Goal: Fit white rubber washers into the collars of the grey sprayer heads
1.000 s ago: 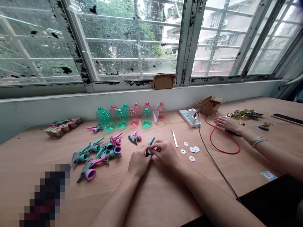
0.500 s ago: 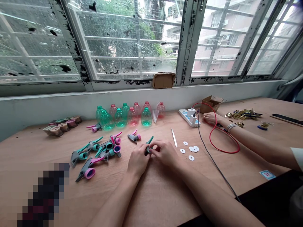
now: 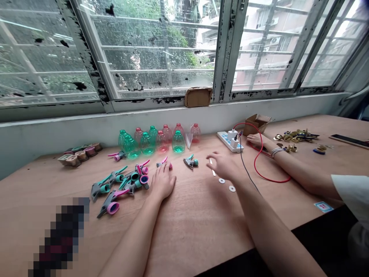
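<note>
Our left hand (image 3: 163, 182) lies flat and open on the wooden desk (image 3: 190, 231), fingers together and pointing toward 12 o'clock. Their tips are just beside a small grey-and-pink plastic trigger sprayer head (image 3: 163, 164) (whether they touch it, we cannot tell). Our right hand (image 3: 226, 166) is open too, fingers spread toward 9 o'clock, well apart from the left and holding nothing. Its fingertips sit over a slim white spatula (image 3: 212, 169), perhaps touching it.

Between the hands lies a grey-and-teal plastic trigger sprayer head (image 3: 190, 161), at about 2 o'clock from our left hand and 9 o'clock from our right. Its long axis runs nearly side to side across the desk, with the teal end toward the right hand. Neither hand touches it, though the right fingertips look slightly nearer.

Flat white plastic washers (image 3: 221, 181) lie at 6 o'clock from our right hand. A heap of teal, grey and pink sprayer heads (image 3: 123, 184) sits at 9 o'clock from the left hand, and a row of clear green and pink plastic bottles (image 3: 155, 142) stands toward 12 o'clock. Off at 2 o'clock, another person's hand (image 3: 255, 140) rests by a looped red cable (image 3: 272, 169).
</note>
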`<state>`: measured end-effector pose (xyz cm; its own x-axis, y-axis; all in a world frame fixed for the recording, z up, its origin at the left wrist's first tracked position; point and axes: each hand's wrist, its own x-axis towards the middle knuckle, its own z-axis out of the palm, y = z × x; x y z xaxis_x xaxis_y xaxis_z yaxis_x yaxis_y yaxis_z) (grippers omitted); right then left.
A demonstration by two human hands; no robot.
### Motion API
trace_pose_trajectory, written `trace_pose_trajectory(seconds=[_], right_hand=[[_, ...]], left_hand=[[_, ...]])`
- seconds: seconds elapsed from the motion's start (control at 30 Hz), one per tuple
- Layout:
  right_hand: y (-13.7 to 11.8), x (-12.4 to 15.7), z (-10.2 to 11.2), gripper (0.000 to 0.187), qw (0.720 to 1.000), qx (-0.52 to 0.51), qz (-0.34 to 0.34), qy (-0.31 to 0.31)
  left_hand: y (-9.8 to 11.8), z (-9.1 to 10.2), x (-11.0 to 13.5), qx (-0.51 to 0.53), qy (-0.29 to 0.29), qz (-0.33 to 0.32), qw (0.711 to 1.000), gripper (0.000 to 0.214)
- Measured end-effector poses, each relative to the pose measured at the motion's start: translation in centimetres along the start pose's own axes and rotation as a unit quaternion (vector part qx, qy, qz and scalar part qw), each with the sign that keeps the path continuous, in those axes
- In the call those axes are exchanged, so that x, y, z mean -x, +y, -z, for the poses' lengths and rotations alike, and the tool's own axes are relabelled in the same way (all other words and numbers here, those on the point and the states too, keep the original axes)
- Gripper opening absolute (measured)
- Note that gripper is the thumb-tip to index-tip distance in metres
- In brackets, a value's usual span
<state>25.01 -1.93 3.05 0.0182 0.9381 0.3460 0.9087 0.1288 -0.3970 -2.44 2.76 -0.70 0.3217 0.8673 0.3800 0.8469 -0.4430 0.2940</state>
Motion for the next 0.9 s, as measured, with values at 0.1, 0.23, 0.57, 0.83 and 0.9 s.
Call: trace_pose_trajectory(seconds=[0.1, 0.23, 0.57, 0.83, 0.9], right_hand=[[3.9, 1.2, 2.0, 0.02, 0.981, -0.001, -0.158, -0.116], [6.7, 1.5, 0.8, 0.027, 0.96, -0.052, -0.221, -0.166], [7.3, 0.4, -1.0, 0.011, 0.951, -0.082, -0.215, -0.208], [7.5, 0.7, -1.0, 0.017, 0.948, -0.103, -0.213, -0.214], [7.6, 0.7, -1.1, 0.015, 0.945, -0.106, -0.217, -0.221]], left_hand=[[0.2, 0.0, 0.4, -0.025, 0.004, -0.029, 0.999, 0.045], [0.9, 0.1, 1.3, -0.015, -0.014, -0.084, 0.996, 0.044], [2.8, 1.0, 2.8, 0.223, -0.057, -0.077, 0.97, 0.036], [2.6, 0.6, 2.6, 0.296, -0.093, -0.057, 0.949, 0.025], [2.6, 0.7, 2.7, 0.299, -0.104, -0.052, 0.947, 0.024]])
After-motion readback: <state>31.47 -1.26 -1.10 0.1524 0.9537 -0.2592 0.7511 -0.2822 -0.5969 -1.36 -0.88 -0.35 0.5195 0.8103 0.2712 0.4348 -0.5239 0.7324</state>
